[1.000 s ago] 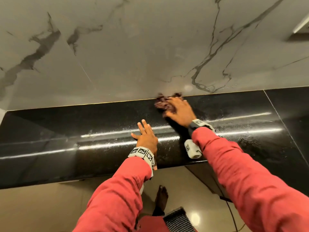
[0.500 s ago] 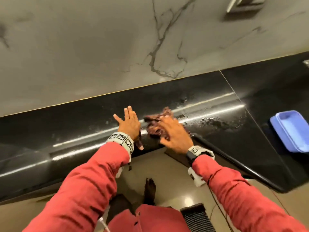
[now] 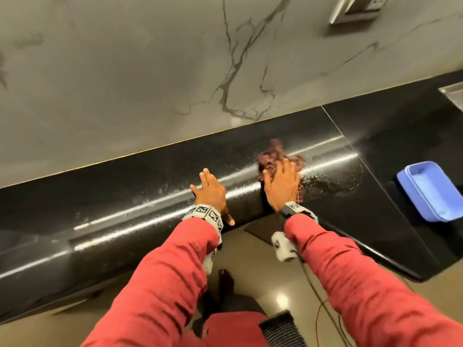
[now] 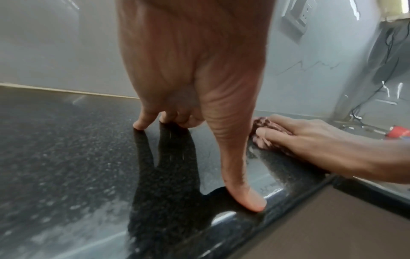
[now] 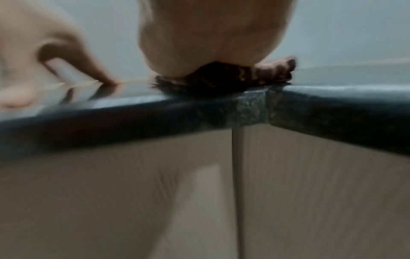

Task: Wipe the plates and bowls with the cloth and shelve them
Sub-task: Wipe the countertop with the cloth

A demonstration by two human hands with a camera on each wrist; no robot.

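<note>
No plates or bowls are in view. A crumpled reddish-brown cloth lies on the wet black counter. My right hand presses down on it with spread fingers, beside the counter's inner corner. The left wrist view shows the cloth bunched under the right hand. The blurred right wrist view shows the cloth squashed under the palm at the counter edge. My left hand lies flat and empty on the counter to the cloth's left, its thumb at the front edge.
A blue plastic tray sits on the counter's right wing. A puddle of water lies just right of the cloth. The marble wall carries a socket plate. A metal sink rim shows at far right.
My right hand slid the cloth from the back wall to the front edge, then out to the right again. The left hand stayed flat on the counter. The view swung right.
</note>
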